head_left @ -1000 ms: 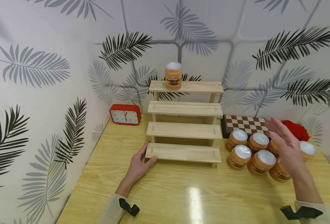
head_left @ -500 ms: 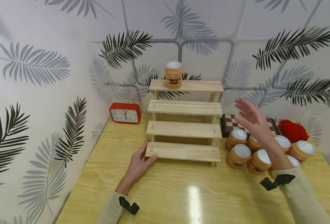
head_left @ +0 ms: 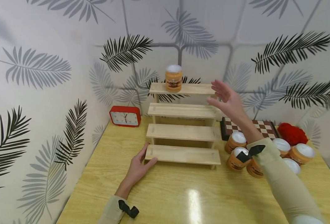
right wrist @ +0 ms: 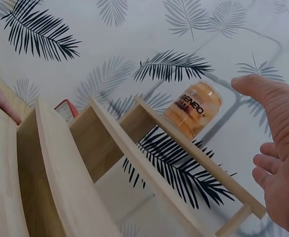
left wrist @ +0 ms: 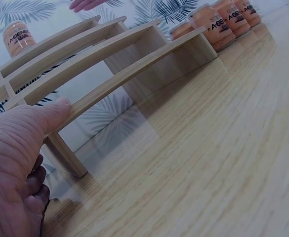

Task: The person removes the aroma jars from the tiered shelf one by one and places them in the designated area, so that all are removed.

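Observation:
A four-tier wooden step shelf (head_left: 183, 154) stands on the table. My left hand (head_left: 138, 166) grips the left end of its lowest tier; in the left wrist view the thumb (left wrist: 55, 111) lies along the tier's front edge, with the other fingers curled below. One orange jar (head_left: 173, 80) with a white lid stands left of centre on the top tier. My right hand (head_left: 228, 101) is raised by the right end of that tier, holding nothing. In the right wrist view, its thumb and fingers are spread apart, with the jar (right wrist: 196, 108) beyond them.
Several more orange jars (head_left: 236, 158) stand on the table right of the shelf, partly hidden by my right forearm. Behind them lie a chessboard (head_left: 263, 127) and a fluffy red thing (head_left: 293, 133). A red clock (head_left: 125, 116) stands left of the shelf, near the wall.
My right hand has moved left and up, from over the jars on the right to the top tier's right end. The left hand has stayed on the shelf.

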A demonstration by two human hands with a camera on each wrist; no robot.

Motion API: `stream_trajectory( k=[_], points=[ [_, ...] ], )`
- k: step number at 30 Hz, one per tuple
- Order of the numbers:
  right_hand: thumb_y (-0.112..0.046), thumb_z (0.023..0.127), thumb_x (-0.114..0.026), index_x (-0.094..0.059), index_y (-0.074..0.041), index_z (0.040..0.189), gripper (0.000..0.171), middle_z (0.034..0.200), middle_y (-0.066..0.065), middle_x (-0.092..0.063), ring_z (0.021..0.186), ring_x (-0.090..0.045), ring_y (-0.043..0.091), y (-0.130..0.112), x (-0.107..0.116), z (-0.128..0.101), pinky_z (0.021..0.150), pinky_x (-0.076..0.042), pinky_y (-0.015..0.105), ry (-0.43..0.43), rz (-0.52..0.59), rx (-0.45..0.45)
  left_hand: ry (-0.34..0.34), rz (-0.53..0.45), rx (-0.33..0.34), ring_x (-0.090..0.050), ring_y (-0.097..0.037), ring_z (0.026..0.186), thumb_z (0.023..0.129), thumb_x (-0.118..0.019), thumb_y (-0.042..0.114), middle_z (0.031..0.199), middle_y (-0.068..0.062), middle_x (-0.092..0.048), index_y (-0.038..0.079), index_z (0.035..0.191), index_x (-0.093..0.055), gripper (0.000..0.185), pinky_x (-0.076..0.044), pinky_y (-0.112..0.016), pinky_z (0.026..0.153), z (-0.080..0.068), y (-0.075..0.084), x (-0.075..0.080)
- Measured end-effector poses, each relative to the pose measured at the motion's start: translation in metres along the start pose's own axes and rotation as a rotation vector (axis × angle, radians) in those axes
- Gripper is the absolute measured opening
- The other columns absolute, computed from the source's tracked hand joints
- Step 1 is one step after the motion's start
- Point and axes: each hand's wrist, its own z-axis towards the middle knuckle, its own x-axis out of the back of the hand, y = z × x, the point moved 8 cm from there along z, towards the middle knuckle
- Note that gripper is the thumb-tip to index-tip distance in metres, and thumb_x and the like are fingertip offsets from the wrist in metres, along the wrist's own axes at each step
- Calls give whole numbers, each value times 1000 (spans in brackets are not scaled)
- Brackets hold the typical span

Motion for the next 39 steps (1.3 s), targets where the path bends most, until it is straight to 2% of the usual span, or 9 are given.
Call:
stream_trajectory(
  k=[3, 8, 14, 18, 22, 30, 35, 39],
  points=[
    [-10, 93, -79, -36, -7, 162, 82, 161, 14, -45, 149, -41, 31, -6, -10, 17, 123, -36, 42, -6, 22, 10, 7, -4, -5, -28, -20, 155, 99, -76, 22, 171, -8, -28, 10, 166, -27, 84, -26, -45, 125, 1, -1, 0],
    [-20, 92, -82, -29, -11, 165, 91, 164, 16, -39, 151, -38, 34, -9, -27, 40, 122, -35, 50, -45, 8, -24, 16, -15, -9, -28, -23, 155, 98, -76, 18, 170, -10, -29, 8, 165, -29, 83, -27, -48, 124, 0, -1, 0],
    [-22, 92, -81, -22, -12, 167, 96, 166, 15, -36, 151, -37, 36, -2, -55, 65, 122, -35, 52, -89, -43, -60, 15, -22, -3, -28, -25, 156, 98, -76, 15, 171, -12, -27, 8, 166, -27, 84, -27, -49, 124, -2, -3, 2],
    [-28, 92, -81, -17, -15, 169, 101, 168, 12, -33, 153, -35, 33, 3, -75, 78, 122, -34, 52, -125, -78, -66, 13, -19, -7, -26, -25, 156, 99, -76, 17, 171, -11, -26, 8, 166, -26, 84, -26, -49, 124, -2, -4, 2],
    [-35, 91, -83, -16, -16, 169, 104, 169, 12, -31, 153, -34, 32, 5, -85, 87, 122, -34, 51, -131, -80, -74, 14, -7, -4, -27, -21, 156, 99, -76, 20, 171, -7, -27, 9, 166, -27, 84, -26, -47, 124, -1, -4, 1],
    [-32, 91, -81, -21, -16, 168, 99, 164, 12, -39, 145, -45, 29, 11, -96, 97, 115, -44, 48, -132, -27, -160, -12, -2, -8, -26, -21, 156, 100, -75, 22, 172, -9, -24, 7, 167, -24, 85, -25, -46, 124, -2, -2, -2],
    [-32, 92, -81, -22, -20, 167, 96, 152, 10, -50, 133, -54, 25, 7, -108, 106, 107, -50, 43, -157, 3, -135, -4, 2, -20, -26, -22, 156, 100, -75, 24, 172, -11, -25, 7, 167, -24, 86, -26, -47, 124, 0, -1, 1],
    [-31, 92, -81, -27, -17, 164, 91, 144, 11, -53, 129, -55, 24, 6, -115, 110, 106, -50, 42, -163, -20, -120, -5, -4, -21, -26, -21, 156, 99, -75, 24, 171, -12, -25, 7, 167, -24, 86, -27, -45, 124, 0, -2, 1]
  ],
)
